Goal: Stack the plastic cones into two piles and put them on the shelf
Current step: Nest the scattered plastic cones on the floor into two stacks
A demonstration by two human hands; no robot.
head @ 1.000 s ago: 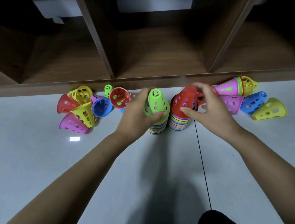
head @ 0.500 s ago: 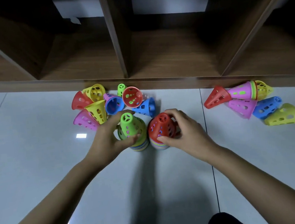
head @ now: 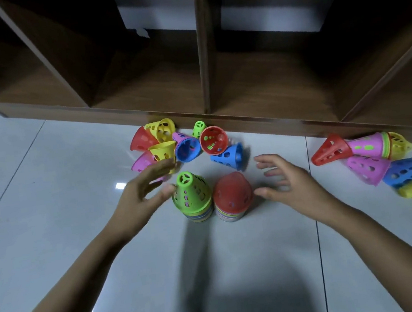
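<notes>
**A:** What's ahead of your hands?

**B:** The wooden shelf lies well beyond both sets of your fingertips, its open compartments facing you. The grey tiled floor runs beneath your forearms and palms.

**A:** And the hands themselves?

**B:** Your left hand is spread wide with the fingers straight and fanned, and it has hold of nothing. Its thumb sits just beside the green-topped pile. You can't tell from here whether it touches. Your right hand is just as wide, fingers apart and slightly bent, and it grips nothing either. Its thumb is just beside the red-topped pile.

**A:** So where are the cones?

**B:** Both piles stand upright on the floor between your two thumbs, side by side and close enough that they may touch. The green-topped one is on your left hand's side and the red-topped one on your right's. Just past your left fingertips, a left cluster of loose cones lies tipped over near the shelf's base, in red, yellow, pink, blue and green. Well off to the outer side of your right hand, a right cluster of loose cones lies on its sides, in red, pink, yellow and blue. A single blue cone lies on its side between your two sets of fingertips, just beyond the red-topped pile
</notes>
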